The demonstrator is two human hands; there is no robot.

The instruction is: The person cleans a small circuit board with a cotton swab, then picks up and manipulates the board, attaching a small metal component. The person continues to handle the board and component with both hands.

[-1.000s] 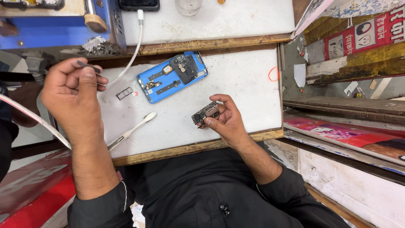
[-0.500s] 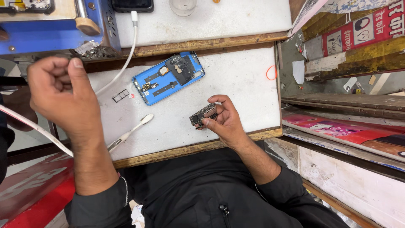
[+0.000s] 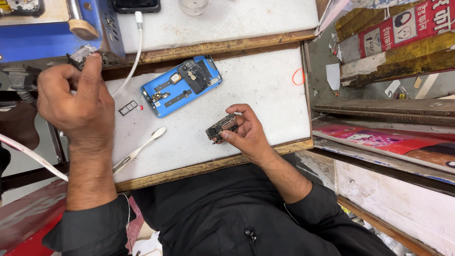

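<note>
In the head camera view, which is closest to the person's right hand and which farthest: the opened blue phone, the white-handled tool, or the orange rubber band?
From the right hand, which holds a small circuit board:
1. Opened blue phone, up and to its left on the white table.
2. Orange rubber band, up and to its right near the table's edge; close to the phone's rank.
3. White-handled tool, far to the left.

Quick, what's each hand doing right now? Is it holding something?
Left hand: closed, fingertips on a small grey part at the bench edge; whether it grips it cannot be told.
Right hand: closed, holding a small circuit board.

worktop (image 3: 265, 85): matt white, wood-edged | phone (image 3: 181, 85): glossy blue, perhaps plastic
</note>
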